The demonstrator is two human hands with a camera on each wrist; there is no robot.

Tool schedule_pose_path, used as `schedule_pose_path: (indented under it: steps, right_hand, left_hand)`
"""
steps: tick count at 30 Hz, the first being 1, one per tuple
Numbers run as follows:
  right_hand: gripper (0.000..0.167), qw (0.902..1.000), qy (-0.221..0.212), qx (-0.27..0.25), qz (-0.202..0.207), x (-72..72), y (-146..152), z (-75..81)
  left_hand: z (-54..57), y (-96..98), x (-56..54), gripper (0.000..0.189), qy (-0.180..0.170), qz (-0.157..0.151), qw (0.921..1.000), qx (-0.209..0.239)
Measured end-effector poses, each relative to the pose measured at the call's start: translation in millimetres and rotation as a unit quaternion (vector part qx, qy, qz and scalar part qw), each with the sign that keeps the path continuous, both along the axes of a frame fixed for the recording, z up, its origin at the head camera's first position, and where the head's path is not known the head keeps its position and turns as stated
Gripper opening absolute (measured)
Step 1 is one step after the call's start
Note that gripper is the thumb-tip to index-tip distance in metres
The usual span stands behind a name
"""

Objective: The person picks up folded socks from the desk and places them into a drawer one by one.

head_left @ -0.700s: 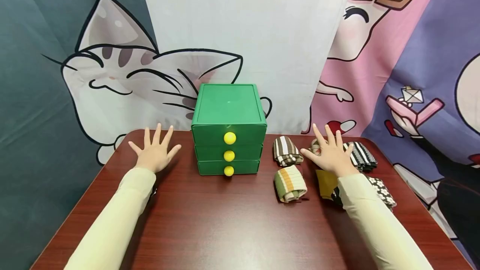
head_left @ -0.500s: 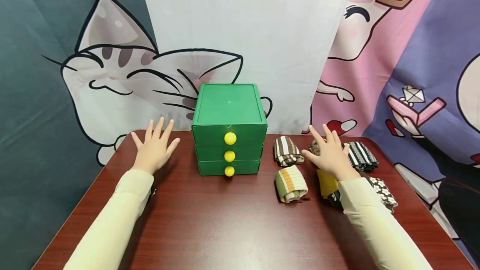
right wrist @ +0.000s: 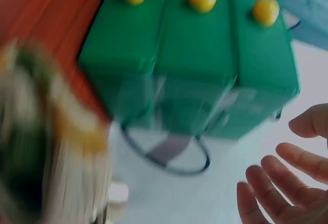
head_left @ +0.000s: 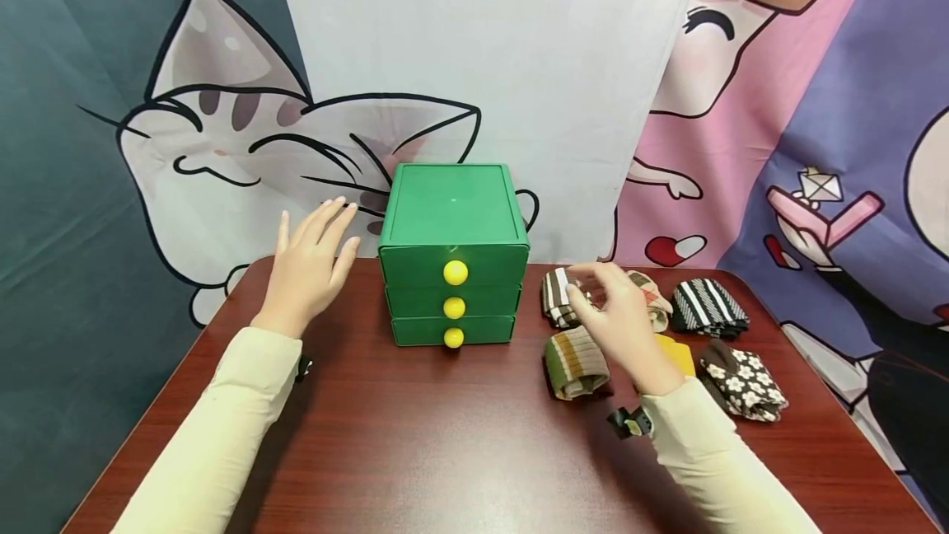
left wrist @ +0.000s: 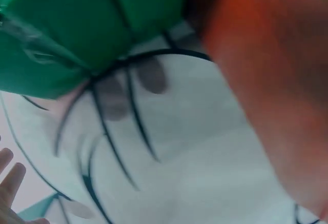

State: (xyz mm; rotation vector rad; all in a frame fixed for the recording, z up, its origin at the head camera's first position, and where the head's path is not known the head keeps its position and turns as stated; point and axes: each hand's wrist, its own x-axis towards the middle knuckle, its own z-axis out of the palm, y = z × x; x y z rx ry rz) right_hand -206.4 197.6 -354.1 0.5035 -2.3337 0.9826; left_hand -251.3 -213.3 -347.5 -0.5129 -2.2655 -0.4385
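Observation:
My left hand (head_left: 302,270) is raised left of a green drawer box (head_left: 454,204), fingers extended and holding nothing. In the left wrist view its fingertips (left wrist: 13,183) show at the lower left. My right hand (head_left: 619,324) hovers over the rolled socks, fingers loosely bent with nothing between them; the right wrist view shows the same fingers (right wrist: 277,178) spread apart. Nearest to it are a green, cream and orange striped sock roll (head_left: 574,365) and a brown-and-white striped sock roll (head_left: 556,299), partly hidden by the fingers. The box's three drawers are closed, each with a yellow knob (head_left: 455,273).
Further right on the dark red table (head_left: 445,452) lie an argyle-patterned sock roll (head_left: 656,303), a black-and-white striped sock roll (head_left: 709,307), a yellow sock roll (head_left: 676,353) and a floral sock roll (head_left: 749,384). A printed cloth (head_left: 504,48) hangs behind the table.
My right hand has moved left toward the two nearer striped sock rolls, its fingers bending and uncovering the rolls behind. My left hand has risen slightly, its fingers drawing closer together.

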Motion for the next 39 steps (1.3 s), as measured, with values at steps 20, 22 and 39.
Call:
schedule_pose_path:
  steps: [20,22,39]
  right_hand:
    - [0.041,0.8985,-0.322,-0.223,0.198,-2.9,-103.3,4.9]
    - [0.042,0.8886,-0.336,-0.238,0.201,-4.9,-109.2,4.8]
    - [0.043,0.8582,-0.343,-0.342,0.17,-8.2,-133.5,-0.8]
  left_hand:
    - [37.0,23.0,-10.2,0.055,-0.168,-0.056,0.9806,-0.084]
    - [37.6,22.9,-11.4,0.056,-0.179,-0.057,0.9782,-0.089]
    - [40.7,19.5,-14.6,0.056,-0.241,-0.091,0.9606,-0.104]
